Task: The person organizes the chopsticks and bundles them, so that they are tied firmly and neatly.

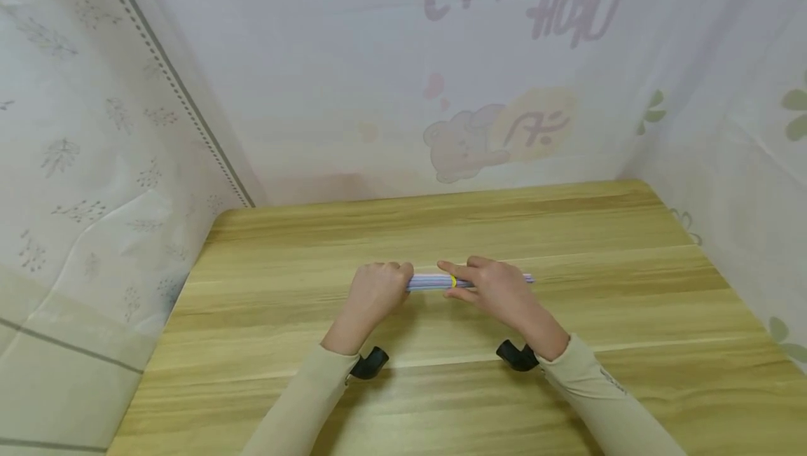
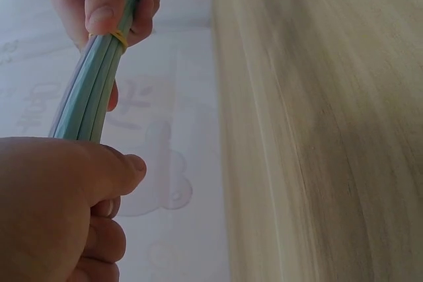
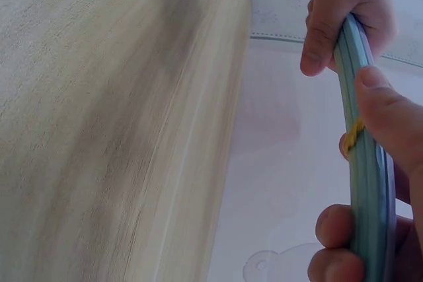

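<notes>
Bundle of straws [image 1: 435, 281] above mid-counter [image 1: 567, 232], left hand [image 1: 375, 291] at left end, right hand [image 1: 498, 288] rightward, rubber band [image 1: 453, 281] between; curtains behind.

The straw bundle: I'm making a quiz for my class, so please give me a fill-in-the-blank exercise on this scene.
1. Both hands hold one bundle of straws above the wooden ____.
2. The band round the bundle is ____ in colour.
3. The right hand pinches the bundle at the band; the ____ hand grips one end.

Missing words: table; yellow; left

Long beige sleeves [image 1: 315, 400] reach the wrists, each bearing a black camera mount [image 1: 370, 363].
</notes>
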Action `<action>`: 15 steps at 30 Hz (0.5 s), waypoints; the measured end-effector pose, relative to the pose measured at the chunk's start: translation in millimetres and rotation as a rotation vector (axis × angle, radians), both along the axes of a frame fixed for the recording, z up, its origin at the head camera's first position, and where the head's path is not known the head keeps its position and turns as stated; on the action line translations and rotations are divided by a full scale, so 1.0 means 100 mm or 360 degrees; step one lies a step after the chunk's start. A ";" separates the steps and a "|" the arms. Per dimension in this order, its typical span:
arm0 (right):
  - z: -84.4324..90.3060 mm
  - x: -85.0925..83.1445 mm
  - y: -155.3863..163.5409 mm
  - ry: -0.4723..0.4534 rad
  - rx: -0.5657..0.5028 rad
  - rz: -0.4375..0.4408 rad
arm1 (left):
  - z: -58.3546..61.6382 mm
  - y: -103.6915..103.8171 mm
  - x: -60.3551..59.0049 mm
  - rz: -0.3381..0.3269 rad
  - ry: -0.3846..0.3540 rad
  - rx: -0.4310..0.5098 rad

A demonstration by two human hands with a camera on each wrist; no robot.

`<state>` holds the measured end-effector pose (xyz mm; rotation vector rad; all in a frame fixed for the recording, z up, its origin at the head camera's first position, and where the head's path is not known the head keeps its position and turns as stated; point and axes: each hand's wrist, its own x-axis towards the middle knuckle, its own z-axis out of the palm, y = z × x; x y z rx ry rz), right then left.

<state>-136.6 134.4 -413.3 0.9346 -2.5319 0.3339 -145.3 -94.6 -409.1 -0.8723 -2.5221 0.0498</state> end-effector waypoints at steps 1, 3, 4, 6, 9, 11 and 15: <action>0.00 0.00 0.00 -0.0027 0.0008 -0.0001 | 0.00 0.00 0.00 0.0000 -0.0001 0.0001; 0.01 0.01 0.00 -0.0108 0.0016 -0.0005 | -0.01 -0.01 0.01 -0.0001 0.0001 -0.0003; 0.02 0.02 0.01 -0.0154 0.0018 -0.0011 | -0.02 -0.01 0.01 -0.0003 0.0002 -0.0002; 0.02 0.03 0.02 -0.0236 0.0028 -0.0030 | -0.03 -0.01 0.01 -0.0003 0.0008 -0.0002; 0.03 0.04 0.03 -0.0304 0.0044 -0.0062 | -0.04 -0.02 0.02 -0.0003 0.0021 0.0006; 0.03 0.05 0.05 -0.0331 0.0050 -0.0088 | -0.05 -0.02 0.02 -0.0004 0.0032 0.0009; 0.04 0.07 0.09 -0.0353 0.0042 -0.0117 | -0.07 -0.04 0.03 0.0003 0.0043 0.0006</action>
